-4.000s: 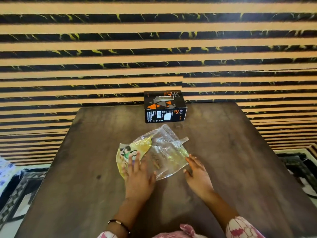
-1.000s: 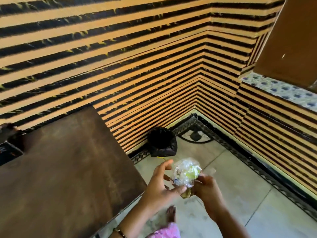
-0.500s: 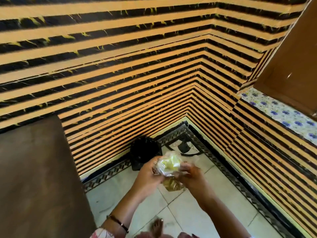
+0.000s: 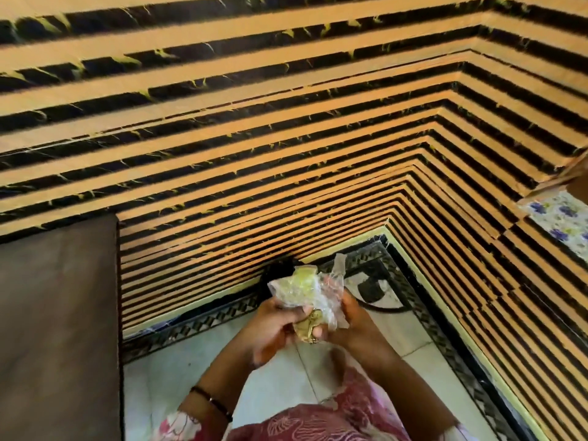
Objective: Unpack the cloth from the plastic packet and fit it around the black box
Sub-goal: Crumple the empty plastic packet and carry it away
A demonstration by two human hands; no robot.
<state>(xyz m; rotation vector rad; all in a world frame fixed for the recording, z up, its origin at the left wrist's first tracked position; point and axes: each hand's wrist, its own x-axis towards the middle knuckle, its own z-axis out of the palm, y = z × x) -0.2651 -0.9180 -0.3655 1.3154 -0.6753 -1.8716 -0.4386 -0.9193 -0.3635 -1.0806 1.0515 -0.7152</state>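
Gripping one plastic packet (image 4: pixel 307 292) with two hands above the tiled floor (image 4: pixel 280 380), right of the desk (image 4: pixel 57 313): left hand (image 4: pixel 270 329) and right hand (image 4: pixel 356 326), fingers of both closed on its lower end. Holding one yellow-green cloth (image 4: pixel 302 281) bunched inside, partly hidden by crumpled film. Standing roughly upright, long axis vertical, twisted open end pointing up and away. Farther off, one dark bag (image 4: pixel 280 272) at the foot of the striped wall (image 4: pixel 286 138).
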